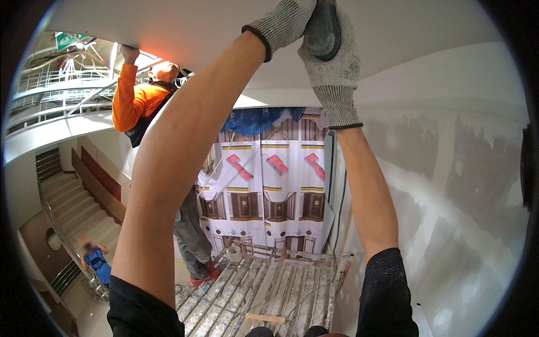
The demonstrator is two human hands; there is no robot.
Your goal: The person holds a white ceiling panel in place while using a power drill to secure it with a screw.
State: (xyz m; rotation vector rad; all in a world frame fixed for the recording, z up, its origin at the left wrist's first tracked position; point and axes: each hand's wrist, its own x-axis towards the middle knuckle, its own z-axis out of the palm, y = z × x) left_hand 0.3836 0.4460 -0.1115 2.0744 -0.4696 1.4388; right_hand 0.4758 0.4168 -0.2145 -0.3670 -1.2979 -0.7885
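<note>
Both my arms reach up to the white ceiling panel [393,33] overhead. My right hand [345,53], in a grey knitted glove, is closed round a dark power tool [323,33]. Only the tool's rounded lower end shows, so its exact kind is unclear. My left hand [289,25], gloved alike, is up against the tool's left side near the panel. Its fingers are cut off by the upper edge and hidden behind the wrist. At the left, a co-worker in an orange sleeve [126,101] has a raised hand [129,53] at the panel's edge.
I am above a paint-spattered scaffold platform [224,303] with a wood strip [265,318], a tape roll [234,253] and cables. A patched wall [449,185] rises at right, a printed sheet [269,185] hangs ahead. Far below left are stairs [73,196] and a person in blue [98,264].
</note>
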